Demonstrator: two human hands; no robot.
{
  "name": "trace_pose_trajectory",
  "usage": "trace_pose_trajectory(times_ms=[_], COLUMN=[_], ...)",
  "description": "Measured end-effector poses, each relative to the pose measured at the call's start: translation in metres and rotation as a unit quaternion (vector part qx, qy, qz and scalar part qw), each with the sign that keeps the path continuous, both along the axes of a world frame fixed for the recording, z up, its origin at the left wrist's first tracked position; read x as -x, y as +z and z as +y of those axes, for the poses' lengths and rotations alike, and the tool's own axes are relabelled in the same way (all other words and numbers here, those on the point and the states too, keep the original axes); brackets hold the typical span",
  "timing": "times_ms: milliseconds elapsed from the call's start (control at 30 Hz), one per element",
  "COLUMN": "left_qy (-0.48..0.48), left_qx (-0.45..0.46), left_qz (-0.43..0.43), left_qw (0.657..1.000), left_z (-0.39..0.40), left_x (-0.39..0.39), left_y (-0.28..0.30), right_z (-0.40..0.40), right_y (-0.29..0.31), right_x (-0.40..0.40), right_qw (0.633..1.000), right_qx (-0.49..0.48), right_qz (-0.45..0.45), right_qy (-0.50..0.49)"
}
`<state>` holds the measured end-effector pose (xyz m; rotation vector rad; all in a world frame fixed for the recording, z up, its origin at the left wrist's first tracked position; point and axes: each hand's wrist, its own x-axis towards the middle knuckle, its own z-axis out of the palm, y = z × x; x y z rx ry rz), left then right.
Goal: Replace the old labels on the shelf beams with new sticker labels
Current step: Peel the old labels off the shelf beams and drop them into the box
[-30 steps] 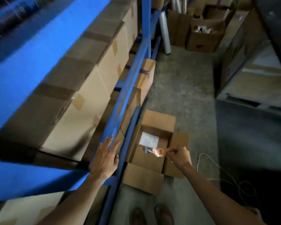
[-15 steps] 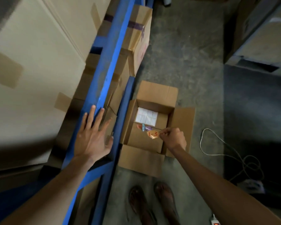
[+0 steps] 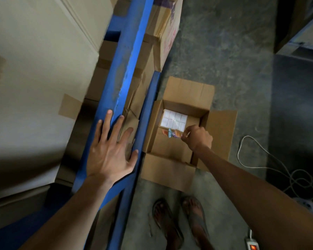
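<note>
- Head view, nearest first: left hand lies flat, fingers spread, on the blue shelf beam, holding nothing.
- Right hand reaches down into the open box on the floor, fingertips pinching a peeled orange label.
- Just beyond it: the white sticker sheet.
- The beam runs lengthwise away, left of that pinching grip.

You lowered your right hand into the open cardboard box, bringing the peeled orange label down beside the white sticker sheet. Your view tipped further down, and your sandalled feet came into view.
</note>
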<state>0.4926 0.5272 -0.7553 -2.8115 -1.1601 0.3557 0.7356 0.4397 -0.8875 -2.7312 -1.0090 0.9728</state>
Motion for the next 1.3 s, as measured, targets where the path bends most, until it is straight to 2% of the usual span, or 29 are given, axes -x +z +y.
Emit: trace_pose_trajectory(times_ms=[300,633,900,1033,1167,1300], left_qy=[0.003,0.006,0.005,0.003,-0.004,-0.007], left_qx=[-0.003,-0.002,-0.002,-0.003,-0.008,0.030], left_qz=[0.005,0.008,-0.005,-0.017,-0.021,-0.025], left_qw=[1.000,1.000,1.000,1.000,1.000,0.999], left_z=[0.000,0.000,0.001,0.001,0.000,0.001], left_x=[-0.001,-0.002,-0.001,0.000,0.001,0.006], left_y=[0.000,-0.001,-0.002,-0.004,-0.003,-0.002], right_z=[0.008,0.010,0.010,0.006,-0.006,-0.020], right_y=[-0.021,-0.027,-0.021,-0.016,0.012,0.049], right_x=[-0.004,-0.006,-0.006,-0.002,0.002,0.010], right_qw=[0.993,0.990,0.996,0.996,0.984,0.971], right_qx=[0.034,0.064,0.024,-0.026,-0.091,-0.138], right_qz=[-0.077,-0.081,-0.020,0.062,0.140,0.182], right_qy=[0.079,0.100,0.081,0.059,0.062,0.070])
